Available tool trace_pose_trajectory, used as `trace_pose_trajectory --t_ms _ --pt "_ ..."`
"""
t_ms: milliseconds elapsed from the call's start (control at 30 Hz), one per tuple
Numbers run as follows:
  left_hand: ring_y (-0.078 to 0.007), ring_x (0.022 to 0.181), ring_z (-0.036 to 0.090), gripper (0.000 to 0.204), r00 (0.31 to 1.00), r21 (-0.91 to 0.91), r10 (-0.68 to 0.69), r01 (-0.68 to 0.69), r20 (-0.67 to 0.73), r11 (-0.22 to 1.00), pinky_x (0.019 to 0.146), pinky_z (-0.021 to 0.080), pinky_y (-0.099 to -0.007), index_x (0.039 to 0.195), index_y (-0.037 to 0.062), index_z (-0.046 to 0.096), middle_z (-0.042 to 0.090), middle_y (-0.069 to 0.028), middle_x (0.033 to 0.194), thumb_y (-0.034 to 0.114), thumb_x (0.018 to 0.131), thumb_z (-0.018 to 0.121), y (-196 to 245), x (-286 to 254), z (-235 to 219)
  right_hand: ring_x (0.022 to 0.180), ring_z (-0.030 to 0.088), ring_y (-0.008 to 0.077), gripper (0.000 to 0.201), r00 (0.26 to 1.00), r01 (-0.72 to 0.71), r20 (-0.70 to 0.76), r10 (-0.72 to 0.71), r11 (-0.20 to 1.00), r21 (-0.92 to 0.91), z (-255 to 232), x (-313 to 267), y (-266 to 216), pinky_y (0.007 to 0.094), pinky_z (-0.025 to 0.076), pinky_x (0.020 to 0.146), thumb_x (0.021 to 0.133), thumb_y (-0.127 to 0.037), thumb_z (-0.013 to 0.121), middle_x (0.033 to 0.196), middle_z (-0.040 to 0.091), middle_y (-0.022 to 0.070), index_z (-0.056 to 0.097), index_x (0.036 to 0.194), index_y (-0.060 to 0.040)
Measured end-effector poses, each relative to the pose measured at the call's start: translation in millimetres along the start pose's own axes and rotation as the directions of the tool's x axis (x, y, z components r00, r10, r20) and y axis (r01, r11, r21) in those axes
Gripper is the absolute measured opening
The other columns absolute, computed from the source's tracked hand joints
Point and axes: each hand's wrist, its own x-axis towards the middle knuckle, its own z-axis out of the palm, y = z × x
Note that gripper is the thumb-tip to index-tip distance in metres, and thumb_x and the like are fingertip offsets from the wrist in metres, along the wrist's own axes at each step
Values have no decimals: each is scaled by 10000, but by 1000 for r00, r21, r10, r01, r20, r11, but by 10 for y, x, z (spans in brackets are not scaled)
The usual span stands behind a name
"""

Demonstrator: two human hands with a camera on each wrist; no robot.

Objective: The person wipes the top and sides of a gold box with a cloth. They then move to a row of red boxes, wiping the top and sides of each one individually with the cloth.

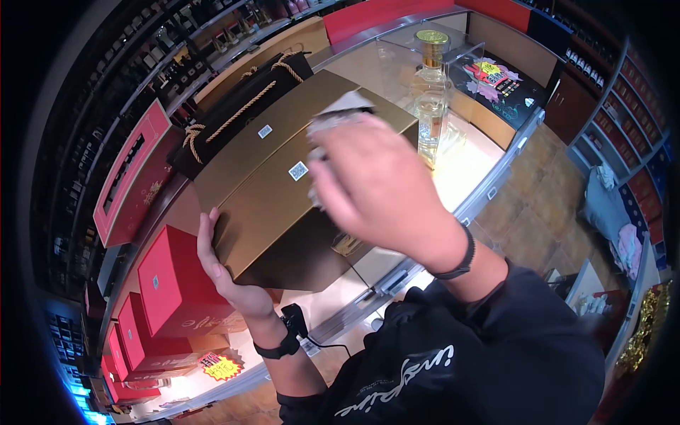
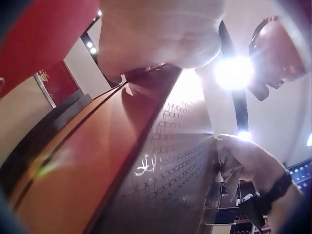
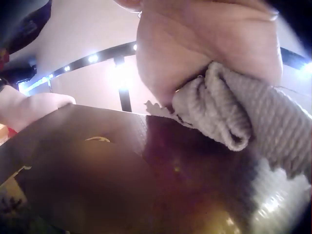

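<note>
A large gold-brown box (image 1: 265,191) with two small QR stickers on its top fills the middle of the head view. My left hand (image 1: 241,280) presses against the box's near left corner, fingers extended along its end. In my right hand (image 1: 379,188), a grey textured cloth (image 3: 214,107) is bunched and lies against the box near its right edge. The right wrist view shows the cloth's folds under the palm, right at the box's dark glossy surface. A patterned side of the box with a pale emblem (image 2: 145,165) shows in the left wrist view.
A clear bottle with a gold cap (image 1: 431,92) stands just right of the box, on a glass display counter. Red boxes (image 1: 180,283) and a yellow price tag (image 1: 221,367) sit at the left. Behind is a black box with rope handles (image 1: 244,106); bottle shelves line the back.
</note>
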Motion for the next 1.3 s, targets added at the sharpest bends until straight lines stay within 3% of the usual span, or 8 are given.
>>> trace_pose_trajectory --t_ms 200,367,467,600,667,733,1000,1300 --pt "-309 1434 488 717 999 -55 -37 37 -15 998 1218 372 -481 1537 -12 490 544 -173 1489 474 1057 273 -195 34 -56 918 671 367 224 951 280 65 -302 932 230 530 -41 -665 446 542 941 868 -211 702 888 663 141 696 972 -12" --pt "-330 1468 452 655 988 167 124 -138 90 976 1244 323 -476 1473 -14 551 543 -179 1498 423 1097 239 -90 40 -89 1501 467 354 592 938 325 -26 -346 850 416 758 -564 -837 534 354 1230 872 -173 668 1553 564 128 633 1454 -72" --pt "-343 1489 429 633 972 191 176 -204 154 960 1260 293 -472 1434 -16 587 543 -183 1503 392 1120 219 -88 72 -159 1474 475 381 629 923 371 -117 -366 928 25 826 -772 -555 538 352 1225 860 -136 659 1560 554 118 596 1485 -97" --pt "-347 1509 394 603 938 166 210 -262 276 951 1270 270 -458 1370 -24 633 555 -194 1488 281 1129 172 -96 124 -262 1494 443 399 626 958 10 -275 -76 973 -231 603 -885 -26 536 333 1231 934 -109 626 1632 495 148 554 1556 -113" --pt "-358 1525 382 586 942 127 207 -246 263 961 1271 260 -468 1348 -10 644 557 -185 1488 293 1124 196 -88 118 -255 1490 457 421 568 926 -145 -375 38 954 -261 509 -876 245 509 350 1232 982 -91 582 1616 494 221 549 1549 -69" --pt "-364 1535 372 581 942 110 212 -247 259 963 1273 253 -474 1341 -5 648 555 -179 1493 298 1125 202 -112 107 -254 1487 467 433 530 872 -239 -422 248 968 74 478 -871 331 469 363 1232 1027 -82 543 1596 488 285 524 1554 -38" --pt "-335 1541 359 596 916 81 230 -270 329 959 1294 237 -478 1417 -4 571 517 -186 1552 359 1174 165 -291 163 -351 1420 527 427 656 937 299 -221 -269 948 112 1027 -1061 -763 518 456 1169 867 -23 672 1543 546 203 553 1512 -57" --pt "-325 1520 390 602 899 163 265 -336 348 928 1293 245 -465 1407 -4 597 552 -174 1525 339 1163 167 -279 182 -370 1261 602 393 326 967 117 -250 -51 960 254 1116 -1360 -942 470 541 1024 859 -44 721 1333 564 168 664 1180 -38"
